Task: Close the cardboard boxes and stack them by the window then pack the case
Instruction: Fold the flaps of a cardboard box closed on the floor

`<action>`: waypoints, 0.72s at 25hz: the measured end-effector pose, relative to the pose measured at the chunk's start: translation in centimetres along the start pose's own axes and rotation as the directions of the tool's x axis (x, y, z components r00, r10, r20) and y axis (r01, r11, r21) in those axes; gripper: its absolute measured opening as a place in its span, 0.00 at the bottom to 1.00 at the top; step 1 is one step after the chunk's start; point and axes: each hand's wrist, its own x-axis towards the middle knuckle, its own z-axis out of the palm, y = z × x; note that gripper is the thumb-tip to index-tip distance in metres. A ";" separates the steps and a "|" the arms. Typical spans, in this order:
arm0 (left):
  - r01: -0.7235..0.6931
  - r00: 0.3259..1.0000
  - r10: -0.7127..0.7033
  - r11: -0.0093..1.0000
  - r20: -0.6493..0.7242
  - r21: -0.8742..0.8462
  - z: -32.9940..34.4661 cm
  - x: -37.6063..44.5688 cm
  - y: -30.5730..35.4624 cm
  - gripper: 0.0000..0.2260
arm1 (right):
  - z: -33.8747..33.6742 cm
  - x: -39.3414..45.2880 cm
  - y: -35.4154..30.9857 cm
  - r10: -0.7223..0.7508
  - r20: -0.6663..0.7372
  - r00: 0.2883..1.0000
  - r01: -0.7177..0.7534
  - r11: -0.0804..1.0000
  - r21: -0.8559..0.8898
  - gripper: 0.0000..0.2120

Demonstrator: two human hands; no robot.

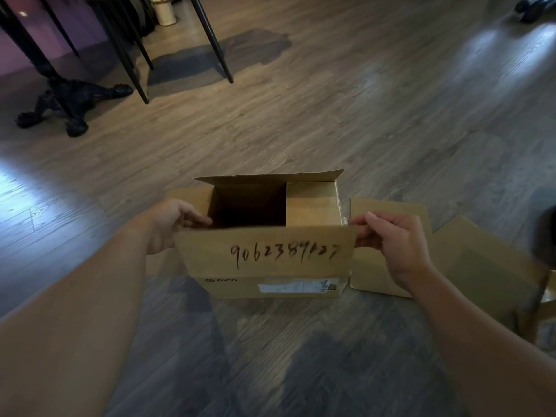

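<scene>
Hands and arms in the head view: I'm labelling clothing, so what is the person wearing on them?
Nothing shows on either: the left hand and right hand are bare, without gloves, rings or a watch, and both forearms are uncovered, with no sleeves in view.

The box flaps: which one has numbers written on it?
The near flap, the one both hands pinch by its ends: left hand, right hand. It has handwritten black digits. The far flap and the folded-in right flap are blank.

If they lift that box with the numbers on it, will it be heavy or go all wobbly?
Probably light: the box looks mostly empty inside. Its loose flaps may flop about, since the top is still open. The cardboard walls seem stiff enough to keep their shape, and both hands already pinch the front flap.
</scene>
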 end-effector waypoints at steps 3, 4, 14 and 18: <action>-0.001 0.999 -0.009 0.971 0.041 0.239 -0.1 -0.9 -0.1 0.14 | -0.1 0.3 -0.5 0.184 0.232 0.955 -0.167 0.982 -0.090 0.07; -0.011 0.998 -0.012 0.937 0.062 0.349 0.1 -1.0 -0.2 0.17 | 0.1 0.1 -0.5 0.239 0.323 0.916 -0.186 0.965 -0.186 0.05; -0.143 0.957 0.287 0.614 -0.051 0.776 3.5 1.2 -6.8 0.41 | 4.7 -3.0 2.0 0.178 0.447 0.877 0.371 0.342 -0.864 0.31; -0.149 0.919 0.386 0.525 -0.078 0.838 4.1 1.7 -8.6 0.44 | 8.0 -4.2 3.9 0.111 0.340 0.934 0.317 0.179 -0.931 0.30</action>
